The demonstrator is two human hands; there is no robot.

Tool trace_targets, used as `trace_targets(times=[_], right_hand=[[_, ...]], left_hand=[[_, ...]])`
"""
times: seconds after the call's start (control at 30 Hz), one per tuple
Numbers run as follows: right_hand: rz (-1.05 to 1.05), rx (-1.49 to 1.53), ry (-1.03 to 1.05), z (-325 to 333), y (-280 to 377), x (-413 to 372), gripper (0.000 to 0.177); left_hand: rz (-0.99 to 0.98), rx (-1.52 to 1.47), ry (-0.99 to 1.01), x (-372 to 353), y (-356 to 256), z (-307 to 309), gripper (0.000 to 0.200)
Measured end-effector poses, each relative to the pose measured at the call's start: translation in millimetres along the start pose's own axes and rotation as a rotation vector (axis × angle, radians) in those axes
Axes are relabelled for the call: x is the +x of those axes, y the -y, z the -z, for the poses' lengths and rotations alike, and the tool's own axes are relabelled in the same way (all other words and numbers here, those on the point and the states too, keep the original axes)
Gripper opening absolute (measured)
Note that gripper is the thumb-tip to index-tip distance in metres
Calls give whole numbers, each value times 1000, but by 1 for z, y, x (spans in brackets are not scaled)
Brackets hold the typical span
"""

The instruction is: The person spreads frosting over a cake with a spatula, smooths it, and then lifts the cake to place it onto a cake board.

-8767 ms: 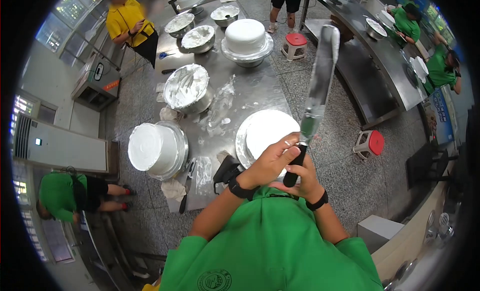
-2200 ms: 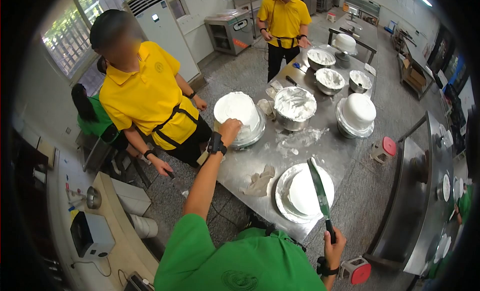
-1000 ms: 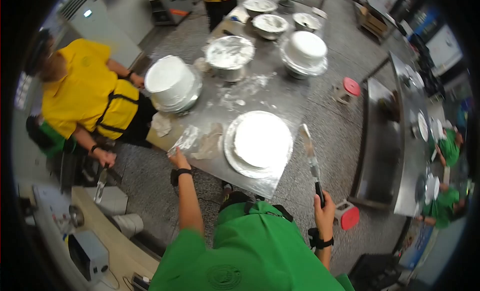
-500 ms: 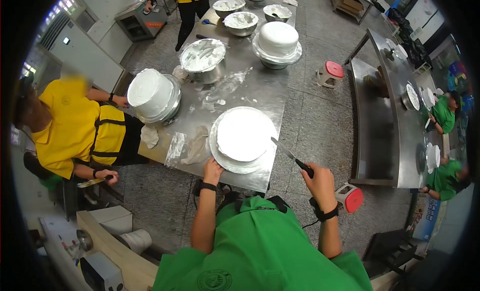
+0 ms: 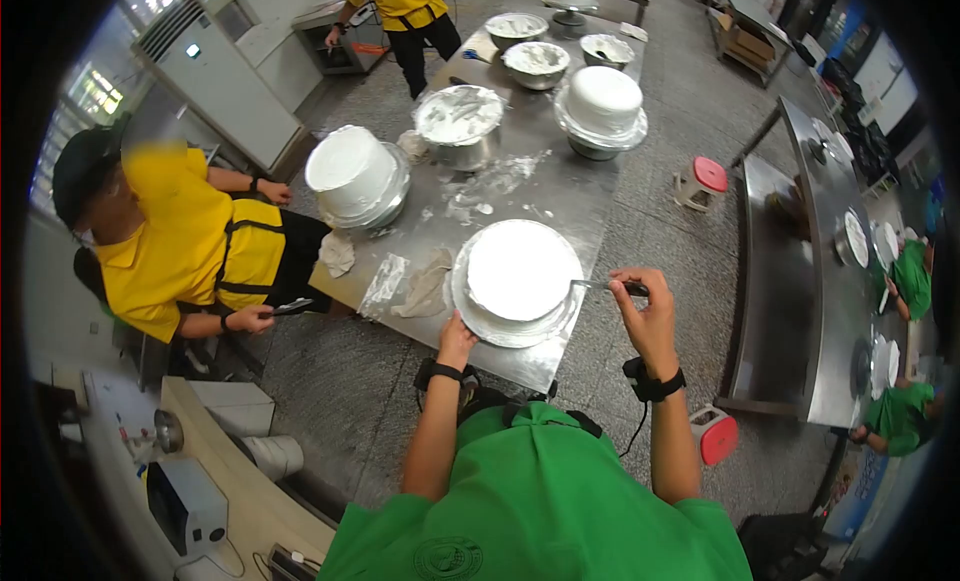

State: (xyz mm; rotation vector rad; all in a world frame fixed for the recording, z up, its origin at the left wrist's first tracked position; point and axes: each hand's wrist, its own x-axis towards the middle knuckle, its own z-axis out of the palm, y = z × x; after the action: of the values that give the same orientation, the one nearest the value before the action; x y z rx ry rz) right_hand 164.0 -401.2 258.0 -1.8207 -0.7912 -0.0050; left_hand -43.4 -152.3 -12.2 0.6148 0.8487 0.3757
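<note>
Spatula (image 5: 596, 285) Held Level with the Side of a White Cake (image 5: 522, 269)

The round, white-coated cake sat on a wider pale base (image 5: 482, 326) near the corner of a metal table (image 5: 582, 191), close to the person in green. The right hand (image 5: 648, 311) was at the cake's right side, its fingers curled closed around the spatula's black handle. The blade pointed left, its tip at the cake's right edge; whether metal met cream could not be told.

The left hand (image 5: 456, 343) was at the near left rim of the base, fingers bent and close together. Whether they gripped the rim or only rested against it could not be told.

A crumpled cloth (image 5: 427, 284) lay on the table just left of the base, with a white smear (image 5: 384, 284) beyond it. Farther up stood a metal bowl (image 5: 468, 157) of cream, flanked by a second white cake (image 5: 350, 171) on the left and a third white cake (image 5: 604, 99) on the right. At the table's left side, a person in yellow (image 5: 205, 256) held another spatula (image 5: 293, 307). A red-topped stool (image 5: 711, 174) stood on the floor to the right, apart from the table.
</note>
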Motion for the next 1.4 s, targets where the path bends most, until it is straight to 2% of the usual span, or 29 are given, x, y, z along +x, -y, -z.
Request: trace_targets(times=[0.03, 0.1, 0.17, 0.23, 0.33, 0.43, 0.5, 0.57, 0.63, 0.97, 1.07, 1.17, 1.27, 1.33, 1.4], right_hand=[[102, 2, -14, -5, -4, 5, 15], [65, 105, 61, -18, -26, 11, 20], [-106, 527, 197, -32, -50, 14, 28], [-103, 474, 178, -41, -63, 18, 35], [-113, 615, 77, -51, -70, 22, 42], [-57, 711, 95, -55, -77, 25, 43], [-41, 628, 96, -59, -85, 26, 43], [-5, 494, 72, -63, -83, 23, 45], [22, 448, 87, -63, -80, 23, 47], [-45, 452, 145, -59, -66, 16, 53], [-80, 524, 118, -57, -69, 14, 52], [-114, 618, 87, -57, -71, 14, 51], [-110, 588, 100, -54, -70, 12, 52], [-99, 556, 108, -56, -73, 12, 52], [-82, 487, 97, -57, -67, 11, 53]], left_hand=[[-17, -1, -11, -2, -1, -1, 46], [-5, 58, -19, -5, -2, -3, 44], [-10, 83, -31, -8, -1, -6, 44], [7, 94, -41, -6, 3, -3, 44], [34, 104, -34, -8, 6, -3, 43], [48, 114, -43, -10, 5, -5, 42], [73, 115, -30, -12, 11, -3, 42], [-7, 101, 15, -11, 14, 0, 46], [17, 118, -20, -17, 11, -9, 44], [17, 106, -15, -32, 22, -17, 44], [28, 9, 104, -42, 29, -12, 45], [102, -39, 162, -50, 36, -14, 49], [178, -90, 167, -48, 40, -10, 49], [8, -191, 117, -35, 28, 0, 48], [-51, -193, 116, -14, 7, 13, 45]])
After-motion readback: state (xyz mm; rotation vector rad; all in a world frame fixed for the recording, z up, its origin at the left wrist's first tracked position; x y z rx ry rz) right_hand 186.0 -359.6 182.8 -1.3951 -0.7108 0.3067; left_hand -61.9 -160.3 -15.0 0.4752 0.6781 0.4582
